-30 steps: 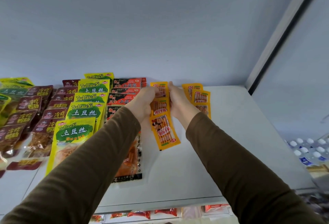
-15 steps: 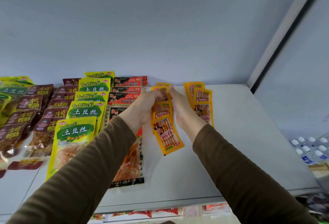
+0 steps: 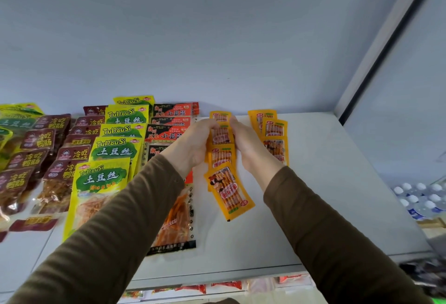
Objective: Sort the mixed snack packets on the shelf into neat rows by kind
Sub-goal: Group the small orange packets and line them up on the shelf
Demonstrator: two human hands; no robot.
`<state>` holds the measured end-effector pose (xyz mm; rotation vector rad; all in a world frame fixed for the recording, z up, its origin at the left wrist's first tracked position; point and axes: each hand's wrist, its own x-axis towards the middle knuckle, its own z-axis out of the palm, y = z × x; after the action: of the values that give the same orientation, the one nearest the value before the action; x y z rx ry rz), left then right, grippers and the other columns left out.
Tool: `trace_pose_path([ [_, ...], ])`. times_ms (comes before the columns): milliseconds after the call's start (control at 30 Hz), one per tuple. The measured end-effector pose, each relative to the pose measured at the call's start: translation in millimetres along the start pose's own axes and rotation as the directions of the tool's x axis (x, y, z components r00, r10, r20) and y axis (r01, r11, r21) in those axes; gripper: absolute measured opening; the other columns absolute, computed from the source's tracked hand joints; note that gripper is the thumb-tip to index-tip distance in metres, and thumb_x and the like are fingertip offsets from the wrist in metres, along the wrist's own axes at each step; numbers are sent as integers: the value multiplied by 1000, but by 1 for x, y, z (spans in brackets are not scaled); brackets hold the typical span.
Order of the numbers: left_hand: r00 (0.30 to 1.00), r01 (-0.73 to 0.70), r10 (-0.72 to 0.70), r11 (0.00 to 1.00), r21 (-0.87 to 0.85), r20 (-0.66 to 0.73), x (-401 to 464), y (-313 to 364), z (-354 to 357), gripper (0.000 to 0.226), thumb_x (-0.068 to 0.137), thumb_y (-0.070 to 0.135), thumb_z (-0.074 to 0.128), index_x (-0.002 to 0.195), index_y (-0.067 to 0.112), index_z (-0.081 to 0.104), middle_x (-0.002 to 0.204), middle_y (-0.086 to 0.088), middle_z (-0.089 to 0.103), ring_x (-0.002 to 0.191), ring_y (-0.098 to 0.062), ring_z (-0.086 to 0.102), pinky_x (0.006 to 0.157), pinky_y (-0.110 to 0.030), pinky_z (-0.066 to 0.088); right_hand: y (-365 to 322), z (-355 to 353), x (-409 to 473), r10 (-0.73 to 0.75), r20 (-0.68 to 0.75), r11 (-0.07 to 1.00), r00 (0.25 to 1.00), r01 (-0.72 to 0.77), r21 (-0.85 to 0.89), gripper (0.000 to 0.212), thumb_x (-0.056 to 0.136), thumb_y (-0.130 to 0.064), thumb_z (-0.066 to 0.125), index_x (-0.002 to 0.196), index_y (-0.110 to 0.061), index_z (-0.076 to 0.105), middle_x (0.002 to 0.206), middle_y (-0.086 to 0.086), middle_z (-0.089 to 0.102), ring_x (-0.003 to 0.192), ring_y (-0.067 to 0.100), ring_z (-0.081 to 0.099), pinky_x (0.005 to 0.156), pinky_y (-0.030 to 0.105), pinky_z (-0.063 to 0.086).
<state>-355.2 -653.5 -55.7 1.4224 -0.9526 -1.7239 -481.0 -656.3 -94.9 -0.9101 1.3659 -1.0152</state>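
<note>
orange snack packets (image 3: pixel 223 156) run in an overlapping row straight away from the person, long axis front to back, squeezed between the left hand (image 3: pixel 193 144) and right hand (image 3: pixel 248 145), fingers curled against either edge; front packet skews right.

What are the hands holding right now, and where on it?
Both hands, left and right, hold the row of orange packets by its side edges, near the far end.
</note>
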Motion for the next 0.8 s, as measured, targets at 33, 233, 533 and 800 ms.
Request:
trace_pose_path([
  [33, 1000, -5, 5, 1000, -16, -6, -1, 1, 1, 21, 102, 15, 49, 104, 7, 68, 86, -8, 72, 63, -14, 72, 55, -26, 58, 1, 0, 2, -2, 3, 1000, 1000, 2, 3, 48, 111, -44, 34, 128, -13, 66, 109, 8, 75, 84, 11, 73, 58, 19, 54],
  [233, 998, -58, 57, 992, -108, -12, -8, 2, 6, 22, 104, 10, 43, 91, 9, 60, 54, 2, 69, 47, -6, 67, 46, -21, 52, 1, 1, 0, 2, -27, 995, 1000, 0, 97, 50, 110, -46, 36, 130, -11, 66, 111, 9, 76, 88, 14, 76, 61, 22, 57],
  [533, 989, -137, 134, 989, -55, -56, -7, 0, 8, 20, 104, 15, 47, 90, 11, 61, 65, 1, 69, 58, -9, 69, 54, -23, 56, 7, 7, 0, -70, -75, 988, 995, 80, 129, 53, 105, -56, 42, 138, -18, 60, 116, 1, 75, 104, 12, 73, 86, 31, 59],
  [800, 986, -148, 141, 985, -84, -88, -2, 16, 8, 35, 105, 15, 39, 73, 13, 54, 55, 2, 61, 44, -7, 61, 41, -17, 46, -10, 12, 6, -35, -41, 989, 999, 40, 139, 50, 108, -56, 32, 120, -21, 65, 101, 3, 75, 98, 18, 73, 78, 29, 58],
])
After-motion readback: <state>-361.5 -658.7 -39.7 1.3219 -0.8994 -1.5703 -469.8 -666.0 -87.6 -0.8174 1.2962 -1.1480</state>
